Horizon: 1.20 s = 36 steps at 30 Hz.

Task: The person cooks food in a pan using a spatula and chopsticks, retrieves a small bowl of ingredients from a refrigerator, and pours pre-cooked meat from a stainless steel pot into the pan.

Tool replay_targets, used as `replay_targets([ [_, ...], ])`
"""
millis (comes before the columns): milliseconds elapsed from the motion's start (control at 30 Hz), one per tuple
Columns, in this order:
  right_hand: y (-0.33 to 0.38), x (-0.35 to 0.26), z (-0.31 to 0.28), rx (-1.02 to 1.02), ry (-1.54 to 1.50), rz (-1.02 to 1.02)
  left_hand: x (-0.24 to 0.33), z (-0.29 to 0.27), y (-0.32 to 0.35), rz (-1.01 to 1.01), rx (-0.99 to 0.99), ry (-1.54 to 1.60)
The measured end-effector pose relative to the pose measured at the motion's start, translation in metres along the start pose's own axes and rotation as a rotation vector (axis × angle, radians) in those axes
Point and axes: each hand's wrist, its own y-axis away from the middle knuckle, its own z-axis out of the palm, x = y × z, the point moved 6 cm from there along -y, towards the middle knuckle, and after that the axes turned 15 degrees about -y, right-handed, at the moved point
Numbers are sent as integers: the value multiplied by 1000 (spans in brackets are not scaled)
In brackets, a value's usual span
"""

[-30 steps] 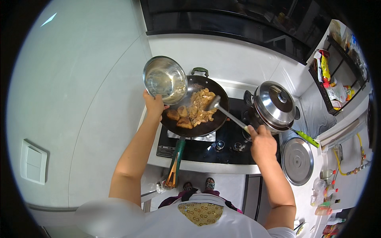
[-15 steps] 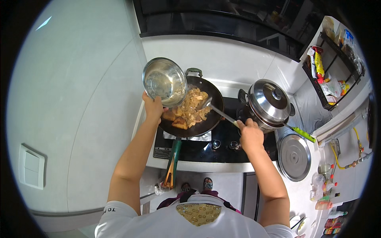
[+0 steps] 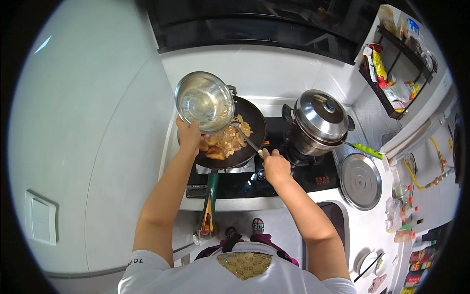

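My left hand grips the rim of a steel bowl, which is tipped on its side above the left part of a dark wok. The inside of the bowl looks almost bare, with some residue on its wall. Closed round the light handle of a metal spatula is my right hand. The spatula's head, at the bowl's lower right edge, is partly hard to make out. Pale brown sliced meat lies in the wok, beside larger browned pieces nearer me.
The wok's green handle points toward me over the hob's front edge. A lidded steel pot stands on the right burner. Farther right are a round metal lid, several bottles and a wall rack of packets.
My right hand has moved left with the spatula, bringing its head close to the bowl's rim. The bowl now covers more of the wok, and the whole view has shifted slightly.
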Motion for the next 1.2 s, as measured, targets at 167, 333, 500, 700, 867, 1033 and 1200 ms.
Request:
replay_targets([
  [167, 28, -11, -17, 217, 56, -85, 7, 9, 7, 66, -32, -23],
  [333, 89, -3, -60, 541, -360, -272, -15, 18, 24, -352, -280, 413],
  [500, 153, 34, -87, 612, -758, -293, -8, 54, 127, -662, -546, 539],
  [700, 250, 102, -109, 656, -952, -208, 2, 144, 280, -949, -793, 518],
  [867, 350, 203, -107, 752, -984, 56, -17, 267, 392, -1044, -1211, 475],
  [1033, 450, 301, -76, 822, -978, 486, -78, 417, 481, -814, -1276, 193],
  [1200, 513, 342, -53, 766, -938, 696, -137, 524, 548, -753, -1342, -24],
])
